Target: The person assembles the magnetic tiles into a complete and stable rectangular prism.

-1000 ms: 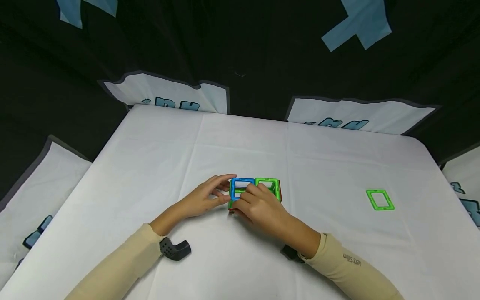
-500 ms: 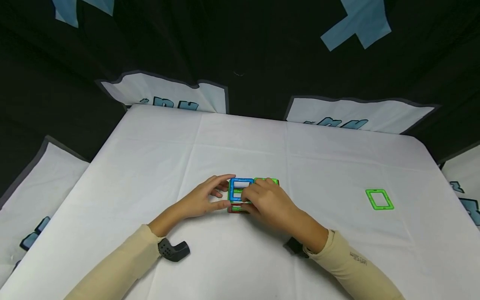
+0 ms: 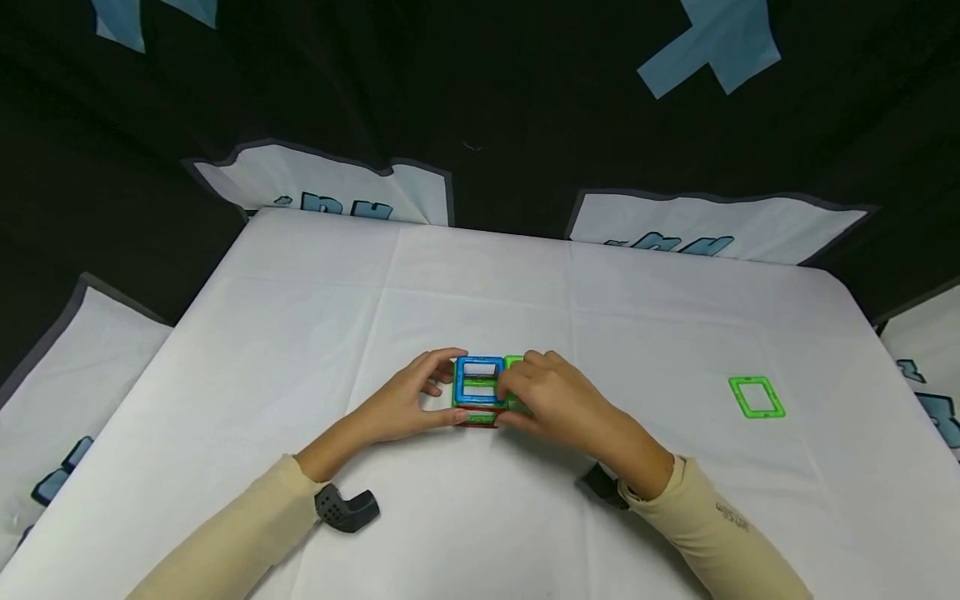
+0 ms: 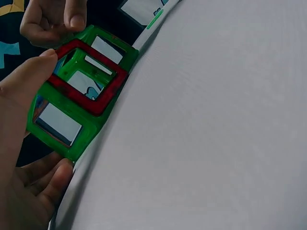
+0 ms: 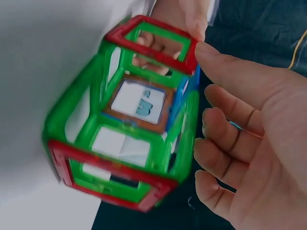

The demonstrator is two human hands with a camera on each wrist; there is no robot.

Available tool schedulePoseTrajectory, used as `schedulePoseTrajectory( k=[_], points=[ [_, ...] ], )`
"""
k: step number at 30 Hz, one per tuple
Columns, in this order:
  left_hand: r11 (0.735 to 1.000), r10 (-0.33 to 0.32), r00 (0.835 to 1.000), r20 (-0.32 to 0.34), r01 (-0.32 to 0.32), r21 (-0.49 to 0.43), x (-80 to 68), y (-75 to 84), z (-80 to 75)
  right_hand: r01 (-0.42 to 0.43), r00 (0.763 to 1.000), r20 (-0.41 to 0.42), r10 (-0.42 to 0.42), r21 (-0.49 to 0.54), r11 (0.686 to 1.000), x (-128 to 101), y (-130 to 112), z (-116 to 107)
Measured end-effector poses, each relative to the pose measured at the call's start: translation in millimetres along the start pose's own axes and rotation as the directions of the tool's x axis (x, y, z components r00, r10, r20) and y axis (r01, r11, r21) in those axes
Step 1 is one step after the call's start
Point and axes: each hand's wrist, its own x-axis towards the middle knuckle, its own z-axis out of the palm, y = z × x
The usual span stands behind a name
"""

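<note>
A boxy structure of magnetic tiles, green, red and blue square frames, stands mid-table between both hands. Its blue tile [image 3: 480,362] lies on top at the left, with a red tile [image 4: 98,105] upright on the front below it. Another red tile [image 5: 115,175] closes the right end; the front beside it is open. My left hand [image 3: 397,402] grips the left end, thumb at the red tile's edge, fingers behind the green side tile. My right hand [image 3: 555,396] pinches the front corner, thumb on the red tile, fingers curled over the top and partly covering a green tile [image 3: 514,361].
A loose green square tile [image 3: 765,413] lies flat to the right on the white tablecloth [image 3: 660,325]. Dark curtains [image 3: 517,108] with blue tape hang behind the table's far edge. Each wrist wears a dark camera, the left camera [image 3: 347,510] close over the cloth.
My right hand has slid right along the structure, uncovering more of the blue tile and the front red tile. My left hand keeps its place at the left end.
</note>
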Motion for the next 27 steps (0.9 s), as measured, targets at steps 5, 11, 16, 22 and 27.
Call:
schedulePoseTrajectory(
  k=[5,11,16,22,27],
  points=[
    [1.0,-0.003,1.0,-0.002,0.003,0.002,0.0,0.5,0.7,-0.042,0.999,0.002,0.042,-0.018,0.999,-1,1,0],
    [1.0,0.017,1.0,-0.006,-0.017,0.009,0.9,0.4,0.0,0.07,0.996,-0.035,-0.08,-0.218,0.974,1,-1,10],
    [0.999,0.039,0.999,-0.008,-0.039,0.006,2.5,0.0,-0.2,0.064,0.99,-0.101,-0.095,-0.268,0.961,2,-1,13],
    [0.999,0.037,0.999,-0.007,-0.037,0.002,3.0,0.1,-0.4,0.068,0.992,-0.09,-0.091,-0.236,0.969,1,0,12],
    [1.0,0.03,1.0,-0.005,-0.03,0.009,0.5,-1.2,0.1,0.026,0.999,-0.041,-0.031,-0.109,0.994,-1,3,5]
  ],
)
